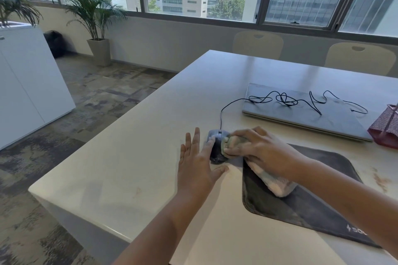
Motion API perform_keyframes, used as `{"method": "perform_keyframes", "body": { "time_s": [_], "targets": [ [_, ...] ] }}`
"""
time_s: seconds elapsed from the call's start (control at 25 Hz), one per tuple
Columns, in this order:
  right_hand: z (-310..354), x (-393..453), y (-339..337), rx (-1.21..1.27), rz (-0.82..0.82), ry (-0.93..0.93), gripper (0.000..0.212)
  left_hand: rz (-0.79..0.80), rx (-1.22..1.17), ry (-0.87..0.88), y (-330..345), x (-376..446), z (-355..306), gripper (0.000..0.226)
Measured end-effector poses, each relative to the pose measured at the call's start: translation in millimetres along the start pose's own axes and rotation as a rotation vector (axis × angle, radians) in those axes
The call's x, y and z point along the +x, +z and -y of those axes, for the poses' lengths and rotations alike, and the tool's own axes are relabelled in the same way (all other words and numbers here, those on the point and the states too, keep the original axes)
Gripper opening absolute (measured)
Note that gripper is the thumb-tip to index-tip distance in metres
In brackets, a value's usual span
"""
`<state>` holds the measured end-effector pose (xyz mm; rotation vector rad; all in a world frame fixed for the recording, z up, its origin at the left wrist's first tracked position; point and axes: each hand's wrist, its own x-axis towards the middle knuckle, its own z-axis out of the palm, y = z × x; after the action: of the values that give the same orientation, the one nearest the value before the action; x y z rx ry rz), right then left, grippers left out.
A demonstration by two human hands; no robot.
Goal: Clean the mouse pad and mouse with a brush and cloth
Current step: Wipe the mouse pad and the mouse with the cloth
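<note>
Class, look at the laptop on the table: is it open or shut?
Shut. The laptop's lid lies flat on its base, with the mouse cable looped across it.

The right hand [261, 150] and bunched pale cloth [277, 183] hide much of the dark corded mouse [216, 146], while the picture's edge cuts off the dark rubber mouse pad [312, 211] and maroon bag [385, 129].

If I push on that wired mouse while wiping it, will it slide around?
Probably: the mouse sits on the smooth table, off the mouse pad. The left hand braces it, suggesting it shifts. Its looped cable looks slack, so hardly any restraint.
</note>
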<state>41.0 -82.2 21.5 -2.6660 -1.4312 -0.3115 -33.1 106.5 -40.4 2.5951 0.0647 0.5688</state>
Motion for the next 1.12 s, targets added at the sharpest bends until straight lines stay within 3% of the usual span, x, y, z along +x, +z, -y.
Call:
{"method": "perform_keyframes", "body": {
  "time_s": [0.08, 0.24, 0.48, 0.64, 0.92, 1.12],
  "targets": [
    [-5, -4, -6, 0.005, 0.042, -0.002, 0.041, 0.007, 0.004, -0.006, -1, 0, 0, 0.08],
    [1, 10, -7, 0.019, -0.052, 0.129, 0.036, 0.044, 0.015, -0.021, -5, -1, -3, 0.082],
    [18, -2, -6, -0.279, -0.011, -0.162, 0.05, 0.056, 0.042, -0.002, -6, -1, -4, 0.085],
    [24, 7, -17, -0.397, -0.092, -0.151, 0.05, 0.054, 0.033, -0.007, -4, 0, -4, 0.085],
    [26, 2, -18, -0.466, 0.008, -0.26, 0.05, 0.051, 0.036, 0.005, -4, 1, -4, 0.086],
    [-6, 14, -32, -0.4, -0.102, -0.127, 0.054, 0.051, 0.028, 0.004, -5, 0, -5, 0.085]
  ]
}}
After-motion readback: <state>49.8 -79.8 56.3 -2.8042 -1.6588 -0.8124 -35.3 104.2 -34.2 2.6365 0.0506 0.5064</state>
